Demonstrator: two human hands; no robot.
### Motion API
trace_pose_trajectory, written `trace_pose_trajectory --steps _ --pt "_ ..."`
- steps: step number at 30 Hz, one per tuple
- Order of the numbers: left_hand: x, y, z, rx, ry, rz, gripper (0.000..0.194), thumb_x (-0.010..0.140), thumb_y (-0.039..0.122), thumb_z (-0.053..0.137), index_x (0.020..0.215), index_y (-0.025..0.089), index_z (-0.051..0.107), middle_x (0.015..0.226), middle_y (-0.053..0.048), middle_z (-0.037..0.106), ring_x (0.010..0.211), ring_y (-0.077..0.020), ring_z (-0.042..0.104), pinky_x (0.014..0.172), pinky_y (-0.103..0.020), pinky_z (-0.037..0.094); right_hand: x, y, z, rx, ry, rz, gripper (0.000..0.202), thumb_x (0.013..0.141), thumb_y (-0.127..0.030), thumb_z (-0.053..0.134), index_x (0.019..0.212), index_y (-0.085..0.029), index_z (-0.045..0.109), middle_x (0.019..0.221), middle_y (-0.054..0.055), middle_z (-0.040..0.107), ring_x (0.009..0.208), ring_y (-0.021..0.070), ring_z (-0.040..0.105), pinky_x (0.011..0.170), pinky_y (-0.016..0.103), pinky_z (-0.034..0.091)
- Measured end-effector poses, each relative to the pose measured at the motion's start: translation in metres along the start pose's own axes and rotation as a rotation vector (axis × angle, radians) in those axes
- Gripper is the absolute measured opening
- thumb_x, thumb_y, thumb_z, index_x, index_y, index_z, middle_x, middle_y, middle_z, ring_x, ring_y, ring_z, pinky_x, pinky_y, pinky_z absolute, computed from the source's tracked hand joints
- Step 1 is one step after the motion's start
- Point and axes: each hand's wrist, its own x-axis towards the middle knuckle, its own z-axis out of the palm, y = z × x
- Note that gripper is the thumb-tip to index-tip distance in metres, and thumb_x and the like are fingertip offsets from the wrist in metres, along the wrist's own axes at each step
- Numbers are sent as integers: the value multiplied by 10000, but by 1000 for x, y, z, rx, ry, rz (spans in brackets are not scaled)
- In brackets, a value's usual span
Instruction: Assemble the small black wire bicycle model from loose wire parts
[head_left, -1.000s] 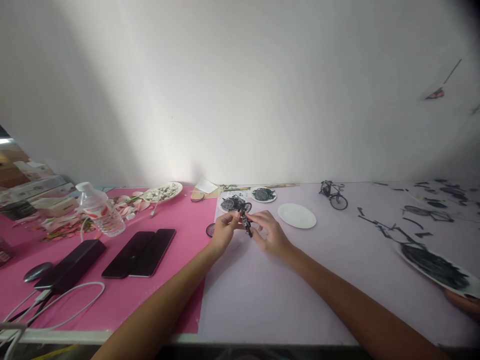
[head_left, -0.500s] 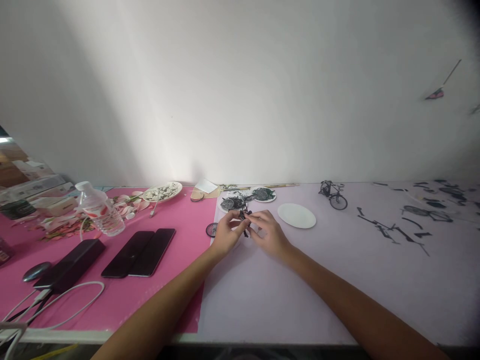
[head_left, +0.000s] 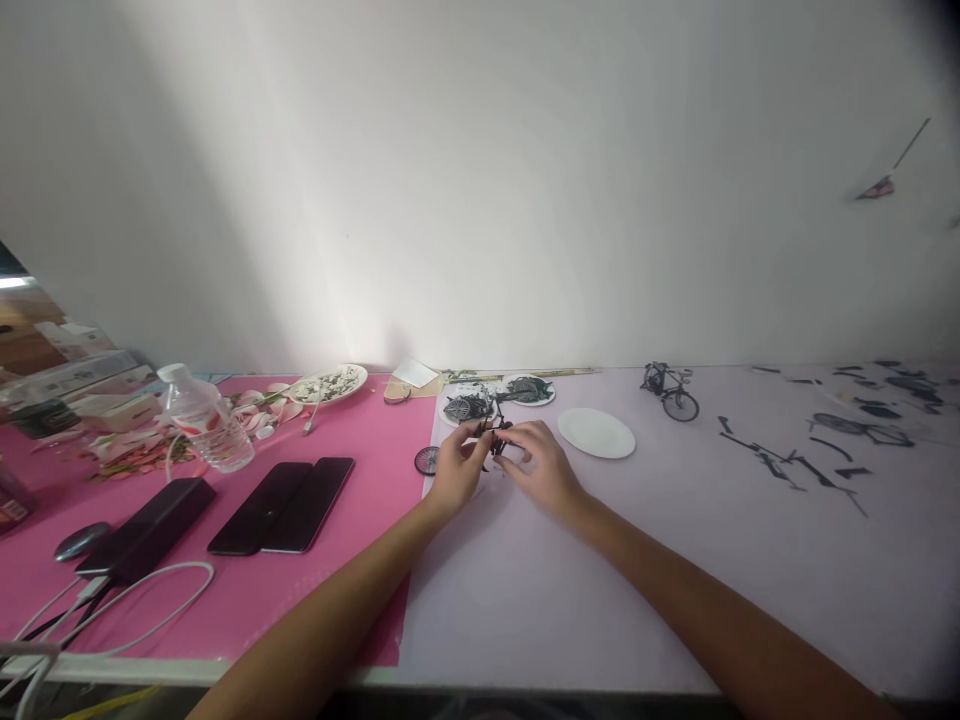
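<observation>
At the middle of the table, my left hand (head_left: 456, 468) and my right hand (head_left: 547, 468) are close together, fingers pinched on a small black model bicycle part (head_left: 497, 445). Fingers hide much of its shape. A small spoked wheel (head_left: 427, 460) shows just left of my left hand; whether it joins the held part I cannot tell. Behind my hands, several black wheels (head_left: 463, 406) and other dark pieces lie on white plates. To the right stands a small black model bicycle (head_left: 670, 390), its rear part dense and dark.
A bare white plate (head_left: 597, 433) lies right of my hands. Loose black model parts (head_left: 795, 460) spread across the right side. On the pink left side are two phones (head_left: 281, 507), a black power bank (head_left: 150, 530) with white cables, a water bottle (head_left: 206, 420) and petals (head_left: 262, 408).
The held part has turned slightly between my fingers, and more of it shows above them. Both hands stay in nearly the same place. The whole view has shifted a little.
</observation>
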Motion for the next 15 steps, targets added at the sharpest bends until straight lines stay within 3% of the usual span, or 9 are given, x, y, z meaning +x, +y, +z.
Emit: trace_pose_trajectory --steps 4,8,11,15 --pt "4 -7 0 -43 61 -21 429 887 498 685 1127 145 648 1030 -102 708 939 -219 726 820 -336 611 4 2 -7 -38 41 -2 243 957 -198 604 1188 -258 651 1068 80 675 962 228 621 623 315 558" --pt "8 -14 -2 -43 101 -34 467 886 523 676 1152 142 636 1059 -115 699 978 -236 721 819 -362 628 10 18 -19 -157 104 25 142 969 -191 562 1061 -239 660 997 71 679 918 218 616 620 307 524" --pt "9 -16 -4 -31 108 -22 474 890 524 673 1164 139 634 1071 -117 695 990 -238 723 847 -377 627 9 42 -26 -330 24 104 115 945 -195 593 967 -244 695 964 65 695 999 245 601 710 339 534" --pt "9 -16 -5 -16 104 -18 464 897 515 668 1175 144 633 1079 -115 702 971 -231 733 857 -372 624 -2 76 -28 -447 -151 223 108 907 -298 683 850 -233 748 919 84 700 952 248 597 660 313 512"
